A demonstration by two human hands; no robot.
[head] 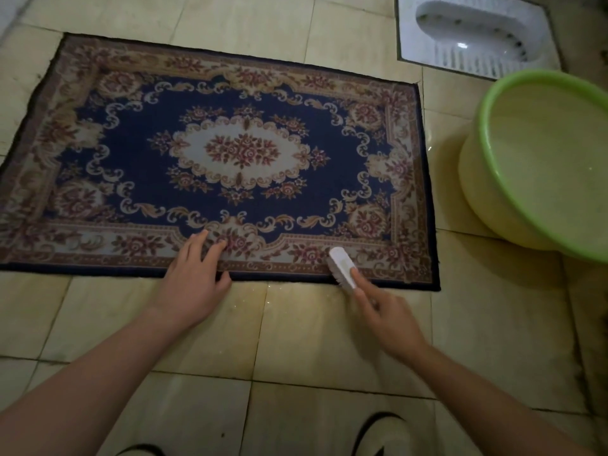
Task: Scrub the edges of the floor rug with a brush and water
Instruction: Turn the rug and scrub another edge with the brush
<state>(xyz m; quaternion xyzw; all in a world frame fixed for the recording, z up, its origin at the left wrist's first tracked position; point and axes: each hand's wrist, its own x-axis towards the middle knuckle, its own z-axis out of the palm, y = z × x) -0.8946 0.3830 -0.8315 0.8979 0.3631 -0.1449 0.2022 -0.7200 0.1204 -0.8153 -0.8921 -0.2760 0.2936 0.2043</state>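
A blue rug [230, 126] with a beige and red floral border lies flat on the tiled floor. My left hand [194, 278] presses on its near edge with straight fingers, thumb at the rim. My right hand [385, 311] holds a white scrub brush [342, 266] by its rear end. The brush's bristles sit on the rug's near border, right of the middle. A green basin [513, 172] holding water stands to the right of the rug.
A white squat toilet pan [473, 34] is set into the floor at the top right. Beige floor tiles [296, 340] look wet in front of the rug. Black-and-white slippers [381, 432] show at the bottom edge.
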